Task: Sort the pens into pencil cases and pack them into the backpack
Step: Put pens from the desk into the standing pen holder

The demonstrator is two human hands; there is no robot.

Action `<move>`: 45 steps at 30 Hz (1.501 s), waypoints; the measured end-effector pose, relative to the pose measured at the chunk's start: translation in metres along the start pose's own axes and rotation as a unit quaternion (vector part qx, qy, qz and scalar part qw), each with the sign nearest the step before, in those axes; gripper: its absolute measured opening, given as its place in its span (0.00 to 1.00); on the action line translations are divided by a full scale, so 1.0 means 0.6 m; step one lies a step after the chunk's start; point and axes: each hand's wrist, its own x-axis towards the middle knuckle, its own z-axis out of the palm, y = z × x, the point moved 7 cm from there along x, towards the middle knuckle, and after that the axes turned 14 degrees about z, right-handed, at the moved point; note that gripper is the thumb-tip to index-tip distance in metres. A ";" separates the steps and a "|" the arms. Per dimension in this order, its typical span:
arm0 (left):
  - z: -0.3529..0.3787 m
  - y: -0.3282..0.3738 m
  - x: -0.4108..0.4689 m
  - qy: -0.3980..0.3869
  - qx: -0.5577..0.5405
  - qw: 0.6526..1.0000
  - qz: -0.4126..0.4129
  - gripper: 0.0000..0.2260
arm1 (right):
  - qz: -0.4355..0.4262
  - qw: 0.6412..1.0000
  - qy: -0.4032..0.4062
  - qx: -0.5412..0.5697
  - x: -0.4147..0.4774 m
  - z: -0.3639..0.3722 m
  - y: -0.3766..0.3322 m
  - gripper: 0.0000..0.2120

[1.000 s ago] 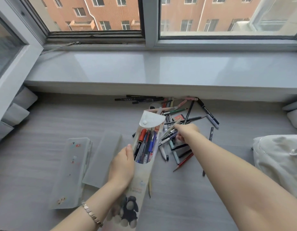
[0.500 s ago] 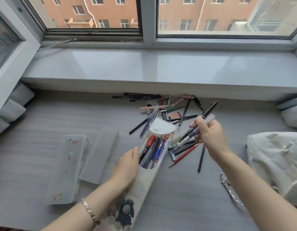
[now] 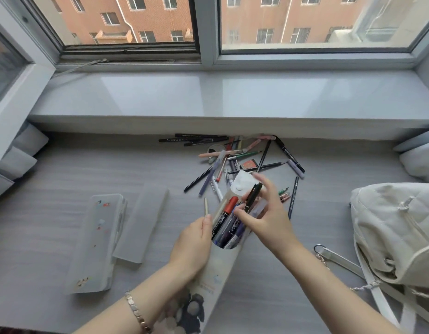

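In the head view, the left hand (image 3: 191, 247) gripped the pencil case (image 3: 218, 268) just below its open mouth, with several pens standing inside. The right hand (image 3: 268, 218) pinched a black pen (image 3: 251, 197) over that mouth. Loose pens (image 3: 244, 157) lay scattered beyond, near the sill, and the backpack (image 3: 396, 227) sat off to the right.

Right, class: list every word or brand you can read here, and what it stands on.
"deli": seemingly, on the red-capped marker in the pencil case.
Too blurred to read: white print on the far black pens, the dark pencil, and the pencil case's own lettering.
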 end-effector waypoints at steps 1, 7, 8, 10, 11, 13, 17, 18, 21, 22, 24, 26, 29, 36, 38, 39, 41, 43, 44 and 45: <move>0.001 0.000 -0.001 -0.001 0.003 1.000 -0.001 0.21 | -0.034 0.998 0.008 -0.044 0.001 0.003 -0.003 0.26; -0.003 0.007 -0.001 0.027 -0.017 0.999 -0.002 0.21 | -0.202 0.948 0.045 -0.241 -0.005 0.043 -0.008 0.17; -0.004 0.007 0.000 0.028 -0.022 0.999 0.001 0.21 | -0.222 0.937 0.051 -0.266 -0.006 0.048 -0.009 0.17; -0.007 0.005 0.004 0.030 -0.021 0.999 0.002 0.21 | -0.255 0.923 0.021 -0.289 -0.007 0.057 -0.013 0.16; -0.010 0.001 0.005 0.034 -0.019 0.999 -0.001 0.21 | -0.258 0.926 -0.010 -0.274 -0.007 0.057 -0.016 0.16; -0.016 -0.010 0.007 0.045 -0.019 0.999 -0.016 0.21 | -0.207 0.960 -0.024 -0.186 0.008 0.035 -0.021 0.15; -0.032 -0.035 0.011 0.077 -0.028 0.995 -0.053 0.21 | 0.082 0.981 0.157 -0.075 0.069 -0.066 0.038 0.09; -0.036 -0.037 0.013 0.084 -0.033 0.994 -0.056 0.21 | 0.143 0.971 0.134 -0.135 0.084 -0.070 0.059 0.10; -0.048 -0.038 0.015 0.092 -0.029 0.993 -0.062 0.20 | 0.192 0.922 -0.008 -0.338 0.112 -0.034 0.090 0.11; -0.051 -0.038 0.016 0.093 -0.026 0.993 -0.063 0.20 | 0.195 0.906 -0.033 -0.375 0.115 -0.019 0.095 0.11; -0.053 -0.038 0.017 0.092 -0.025 0.994 -0.061 0.21 | 0.195 0.886 -0.034 -0.420 0.122 -0.001 0.101 0.13; -0.054 -0.039 0.017 0.088 -0.026 0.994 -0.057 0.21 | 0.201 0.875 0.000 -0.441 0.130 0.003 0.106 0.14; -0.055 -0.037 0.014 0.087 -0.027 0.994 -0.054 0.20 | 0.238 0.863 0.015 -0.445 0.137 0.005 0.110 0.13; -0.054 -0.031 0.034 0.068 -0.010 0.996 -0.059 0.22 | 0.268 0.937 0.003 -0.225 0.136 -0.013 0.121 0.07; -0.051 -0.025 0.051 0.064 -0.011 0.996 -0.060 0.22 | 0.262 0.957 0.021 -0.123 0.144 -0.033 0.114 0.07; -0.049 -0.022 0.061 0.063 -0.014 0.996 -0.058 0.21 | 0.251 0.961 0.043 -0.107 0.153 -0.049 0.107 0.10; -0.043 -0.013 0.081 0.059 -0.014 0.997 -0.054 0.20 | 0.218 0.956 0.109 -0.162 0.176 -0.093 0.088 0.15; -0.035 -0.003 0.101 0.050 -0.020 0.997 -0.048 0.20 | 0.205 0.935 0.160 -0.240 0.205 -0.134 0.072 0.17; -0.030 0.001 0.111 0.049 -0.023 0.997 -0.047 0.20 | 0.205 0.925 0.170 -0.271 0.224 -0.149 0.069 0.17; -0.029 0.005 0.117 0.049 -0.023 0.997 -0.047 0.20 | 0.207 0.916 0.175 -0.297 0.241 -0.160 0.067 0.15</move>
